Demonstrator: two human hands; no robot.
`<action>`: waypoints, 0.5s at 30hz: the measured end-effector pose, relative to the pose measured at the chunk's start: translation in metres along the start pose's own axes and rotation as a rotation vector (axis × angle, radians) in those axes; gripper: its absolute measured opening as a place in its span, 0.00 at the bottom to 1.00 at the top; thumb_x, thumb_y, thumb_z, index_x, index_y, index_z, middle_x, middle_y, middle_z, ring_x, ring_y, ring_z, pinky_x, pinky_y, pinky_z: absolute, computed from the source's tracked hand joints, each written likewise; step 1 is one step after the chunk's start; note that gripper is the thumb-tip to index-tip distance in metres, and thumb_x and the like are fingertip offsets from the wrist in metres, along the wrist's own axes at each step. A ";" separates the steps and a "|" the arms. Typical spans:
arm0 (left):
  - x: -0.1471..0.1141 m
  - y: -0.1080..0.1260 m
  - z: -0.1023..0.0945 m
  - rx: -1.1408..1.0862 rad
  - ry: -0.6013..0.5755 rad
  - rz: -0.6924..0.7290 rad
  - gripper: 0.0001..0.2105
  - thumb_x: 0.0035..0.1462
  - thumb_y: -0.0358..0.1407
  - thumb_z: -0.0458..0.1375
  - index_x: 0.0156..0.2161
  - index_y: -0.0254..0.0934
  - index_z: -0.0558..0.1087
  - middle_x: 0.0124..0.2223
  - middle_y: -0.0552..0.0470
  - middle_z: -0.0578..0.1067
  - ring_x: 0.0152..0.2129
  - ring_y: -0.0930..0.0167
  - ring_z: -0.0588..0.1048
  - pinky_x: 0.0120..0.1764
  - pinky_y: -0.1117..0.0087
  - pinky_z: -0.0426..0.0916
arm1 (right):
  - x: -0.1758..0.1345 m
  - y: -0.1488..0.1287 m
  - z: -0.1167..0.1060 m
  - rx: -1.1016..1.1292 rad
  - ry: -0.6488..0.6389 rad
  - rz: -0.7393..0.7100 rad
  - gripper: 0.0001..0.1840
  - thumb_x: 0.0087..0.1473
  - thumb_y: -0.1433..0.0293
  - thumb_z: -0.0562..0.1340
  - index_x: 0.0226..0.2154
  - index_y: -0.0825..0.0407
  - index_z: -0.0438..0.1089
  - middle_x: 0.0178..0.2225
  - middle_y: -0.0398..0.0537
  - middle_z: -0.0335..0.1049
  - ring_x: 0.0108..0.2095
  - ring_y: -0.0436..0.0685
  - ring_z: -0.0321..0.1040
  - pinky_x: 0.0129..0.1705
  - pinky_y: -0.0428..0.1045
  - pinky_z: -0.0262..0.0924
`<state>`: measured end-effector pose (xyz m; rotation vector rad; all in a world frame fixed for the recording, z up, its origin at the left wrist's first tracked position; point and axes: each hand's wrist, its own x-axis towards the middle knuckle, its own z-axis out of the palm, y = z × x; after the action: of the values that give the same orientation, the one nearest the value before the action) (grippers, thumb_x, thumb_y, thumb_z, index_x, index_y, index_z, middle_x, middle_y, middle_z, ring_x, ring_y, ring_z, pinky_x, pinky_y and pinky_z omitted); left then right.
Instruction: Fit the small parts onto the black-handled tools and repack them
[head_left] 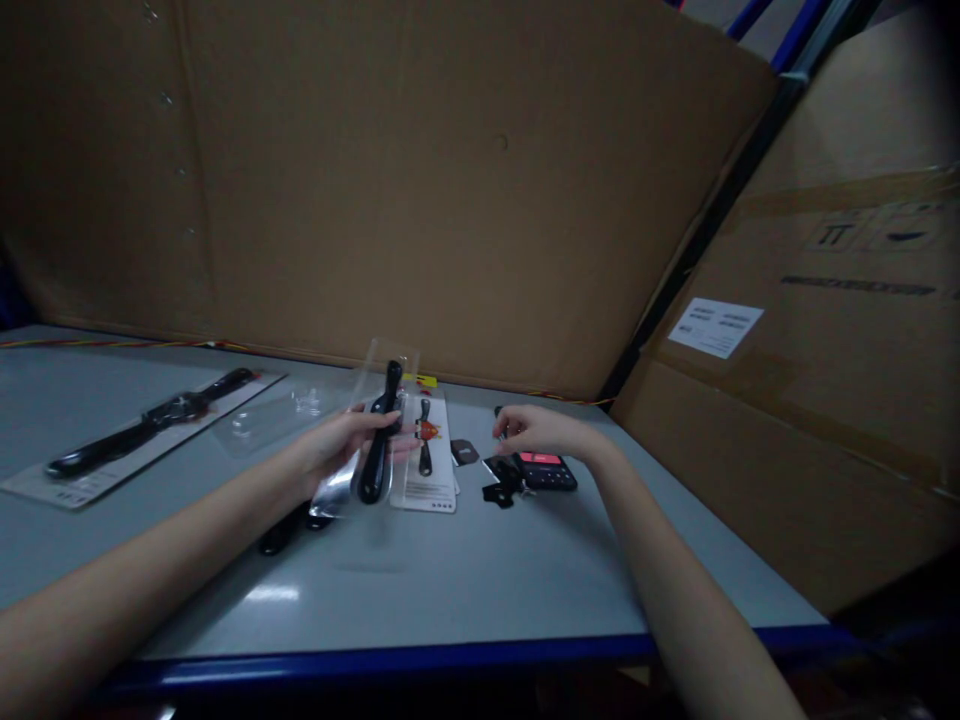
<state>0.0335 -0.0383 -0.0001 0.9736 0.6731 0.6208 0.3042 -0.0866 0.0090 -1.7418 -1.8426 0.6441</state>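
The left hand [364, 440] pinches a clear plastic blister shell [352, 495] together with a long black double-handled tool [381, 440], thumb across the tool's middle; both are tilted, above the grey table [495, 590], left of its middle. The right hand [536, 430] has its fingers bent downward over small black pieces [501, 482]; whether it pinches anything cannot be told. Just right of these lies a black, pink-screened handheld device [551, 472].

Between the hands lie a white printed backing card [433, 480] and a small dark tag [463, 452]. Black handle ends [279, 535] show below the left wrist, partly hidden. Farther left, a second black tool on a white card [150, 430] slants away.

A brown cardboard wall [420, 200] bounds the far edge, and a large taped carton [795, 420] closes the right. Grey tabletop stretches from the device to the near blue edge [420, 662].
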 end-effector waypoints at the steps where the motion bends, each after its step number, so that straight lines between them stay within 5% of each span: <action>1: 0.001 0.001 -0.002 0.006 0.014 0.014 0.14 0.48 0.28 0.58 0.41 0.32 0.63 0.39 0.41 0.75 0.34 0.66 0.76 0.37 0.67 0.71 | 0.001 0.007 0.000 -0.072 -0.070 0.032 0.14 0.28 0.65 0.69 0.22 0.52 0.69 0.16 0.39 0.61 0.17 0.47 0.56 0.17 0.43 0.45; 5: 0.003 0.002 -0.010 0.018 0.025 0.043 0.15 0.49 0.30 0.58 0.42 0.33 0.61 0.39 0.42 0.75 0.32 0.68 0.76 0.33 0.69 0.72 | 0.005 0.015 0.007 -0.214 -0.160 0.026 0.21 0.27 0.58 0.69 0.28 0.51 0.71 0.20 0.42 0.63 0.21 0.50 0.59 0.20 0.45 0.48; 10: 0.003 0.008 -0.012 -0.010 0.072 0.059 0.16 0.48 0.28 0.58 0.43 0.32 0.62 0.39 0.42 0.75 0.31 0.67 0.76 0.30 0.71 0.72 | 0.004 -0.002 0.027 -0.292 -0.011 -0.191 0.23 0.38 0.54 0.64 0.36 0.51 0.70 0.32 0.49 0.66 0.33 0.57 0.62 0.33 0.50 0.56; 15: 0.002 0.015 -0.016 -0.053 0.183 -0.017 0.13 0.50 0.27 0.54 0.42 0.26 0.66 0.33 0.39 0.76 0.23 0.69 0.76 0.25 0.73 0.71 | -0.005 -0.023 0.051 -0.370 -0.142 -0.406 0.40 0.39 0.49 0.61 0.54 0.46 0.56 0.53 0.52 0.54 0.53 0.62 0.50 0.52 0.56 0.48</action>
<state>0.0198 -0.0220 0.0066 0.8675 0.8221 0.7150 0.2530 -0.0922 -0.0142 -1.4860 -2.4475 0.2816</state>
